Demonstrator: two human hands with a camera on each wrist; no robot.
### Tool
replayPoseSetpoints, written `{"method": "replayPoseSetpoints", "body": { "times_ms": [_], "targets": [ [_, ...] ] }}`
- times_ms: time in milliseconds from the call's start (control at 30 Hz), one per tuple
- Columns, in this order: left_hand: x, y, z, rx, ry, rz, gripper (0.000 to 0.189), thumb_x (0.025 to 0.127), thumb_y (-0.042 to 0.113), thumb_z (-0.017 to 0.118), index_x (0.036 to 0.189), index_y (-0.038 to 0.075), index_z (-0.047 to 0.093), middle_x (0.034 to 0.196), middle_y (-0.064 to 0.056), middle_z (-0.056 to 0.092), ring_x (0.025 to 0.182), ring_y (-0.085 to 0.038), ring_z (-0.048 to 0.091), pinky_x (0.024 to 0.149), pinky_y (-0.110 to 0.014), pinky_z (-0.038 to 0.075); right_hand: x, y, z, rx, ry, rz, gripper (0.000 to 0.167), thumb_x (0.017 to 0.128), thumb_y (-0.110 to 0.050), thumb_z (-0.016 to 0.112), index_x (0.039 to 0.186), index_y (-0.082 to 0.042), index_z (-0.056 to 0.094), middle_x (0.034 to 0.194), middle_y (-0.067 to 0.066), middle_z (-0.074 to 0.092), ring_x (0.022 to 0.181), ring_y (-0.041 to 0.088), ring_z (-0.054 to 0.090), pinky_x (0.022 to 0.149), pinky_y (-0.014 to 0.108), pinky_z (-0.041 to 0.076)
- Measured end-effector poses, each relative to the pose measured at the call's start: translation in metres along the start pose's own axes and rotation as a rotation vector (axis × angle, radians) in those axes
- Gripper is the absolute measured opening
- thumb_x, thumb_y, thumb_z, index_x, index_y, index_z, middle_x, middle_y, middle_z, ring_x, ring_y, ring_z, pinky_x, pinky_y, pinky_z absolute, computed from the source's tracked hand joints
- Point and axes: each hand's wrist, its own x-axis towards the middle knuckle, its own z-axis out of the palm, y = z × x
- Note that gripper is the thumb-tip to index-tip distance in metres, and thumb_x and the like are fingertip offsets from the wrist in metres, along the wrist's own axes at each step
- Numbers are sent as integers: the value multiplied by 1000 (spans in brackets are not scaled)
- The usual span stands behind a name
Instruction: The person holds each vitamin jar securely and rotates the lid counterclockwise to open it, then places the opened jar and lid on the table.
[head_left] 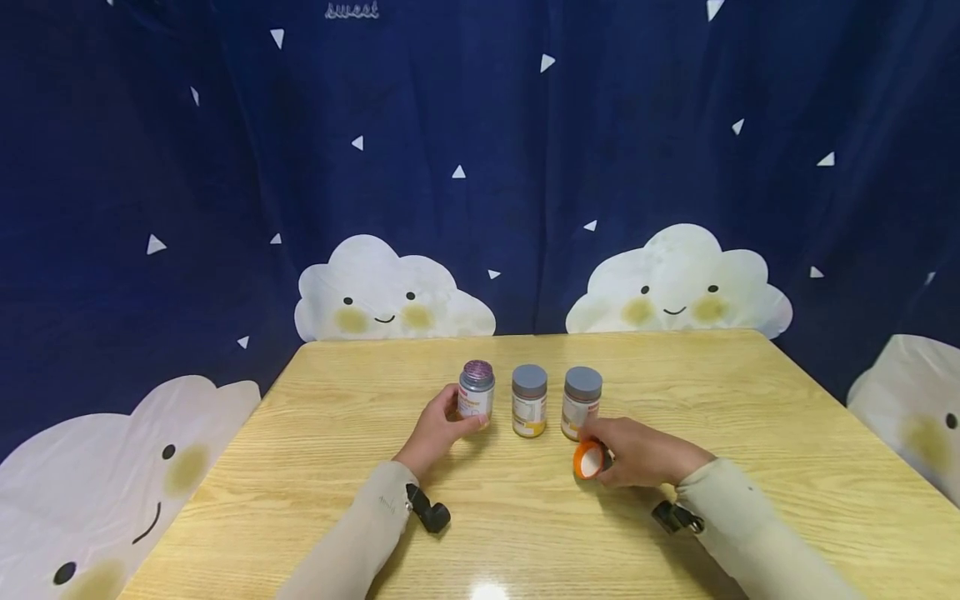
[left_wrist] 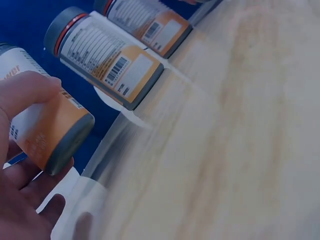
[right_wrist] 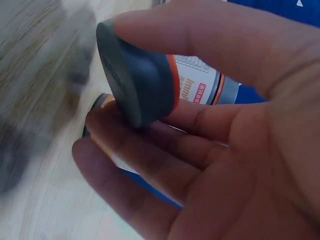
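My left hand (head_left: 439,431) grips a supplement bottle (head_left: 476,397) with a white and orange label. That bottle has no lid on, and its top looks purple and shiny. In the left wrist view the thumb lies across the label (left_wrist: 41,117), and the bottle's base is tilted just off the table. My right hand (head_left: 643,452) pinches a grey screw lid (right_wrist: 145,80) between thumb and fingers. The lid stands on edge, its orange rim and white inside facing left in the head view. Behind the right fingers is a capped bottle (head_left: 582,398), partly hidden.
Another capped bottle (head_left: 529,400) stands upright between the held bottle and the right-hand one. All are on a light wooden table (head_left: 360,375). A dark blue curtain (head_left: 420,200) with smiling clouds hangs behind it. Black wrist cameras sit on both sleeves.
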Motion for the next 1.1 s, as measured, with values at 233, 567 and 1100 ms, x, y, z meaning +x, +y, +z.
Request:
{"method": "replayPoseSetpoints", "body": {
  "times_ms": [233, 567, 1100],
  "targets": [
    [-3, 7, 0, 56, 10, -11, 48, 85, 15, 74, 128, 6, 54, 122, -10, 61, 107, -24, 55, 93, -40, 44, 1, 0, 3, -8, -20, 65, 34, 72, -6, 77, 98, -9, 55, 81, -1, 54, 70, 14, 47, 62, 29, 38],
    [-3, 2, 1, 67, 11, -3, 49, 85, 10, 74, 128, 3, 52, 124, -15, 59, 114, -32, 55, 100, -49, 42, -1, -4, 8, -31, -65, 155, 33, 69, -1, 76, 89, -11, 52, 73, 2, 53, 64, 15, 45, 56, 28, 35],
    [13, -34, 1, 151, 57, -37, 53, 83, 21, 77, 128, 10, 52, 126, -11, 60, 123, -28, 52, 107, -45, 35, 2, -5, 10, -85, -68, 195, 41, 65, -4, 82, 93, -11, 53, 74, 1, 54, 65, 16, 47, 59, 32, 38]
  ]
}}
